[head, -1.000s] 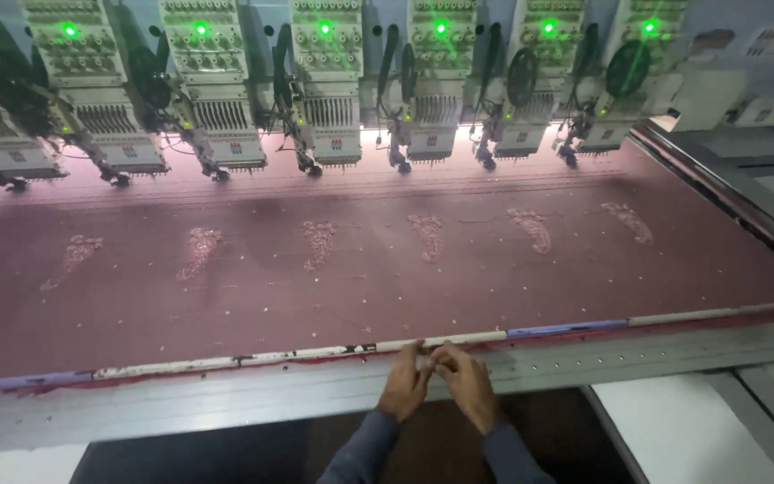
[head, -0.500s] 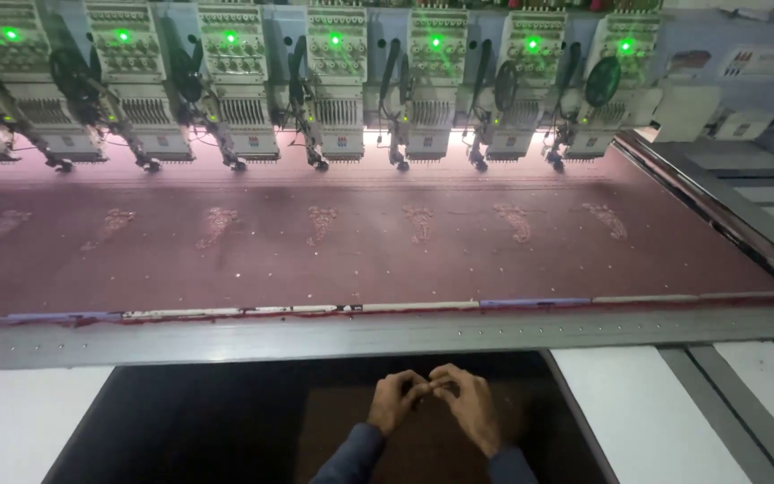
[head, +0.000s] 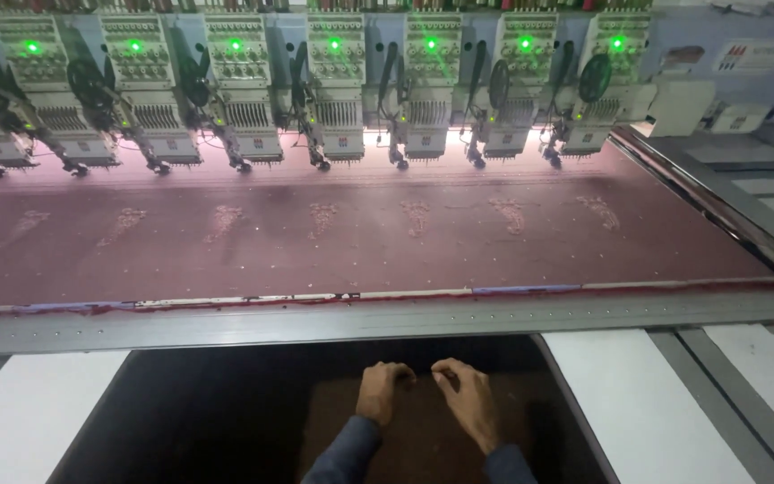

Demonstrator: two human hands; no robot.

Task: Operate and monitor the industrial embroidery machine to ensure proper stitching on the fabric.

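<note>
Both hands have drawn slightly apart since half a second ago, when their fingertips met, and a second ago they were up at the frame's edge rather than down in the dark opening. Now the left hand is curled, fingers bent inward to the thumb, and the right hand is likewise pinched at its fingertips; whether anything thin, such as a thread, runs between them is too small to tell. They hover near each other, not touching, over a dark reddish cloth lying low in the opening below the machine, with blue sleeves showing at the wrists. Just beyond the hands runs the grey metal frame rail, and behind it the maroon fabric is stretched flat, bearing a row of pale embroidered motifs. Over the far edge of the fabric stands the line of embroidery heads, each lit by a green lamp. White table panels flank the opening
</note>
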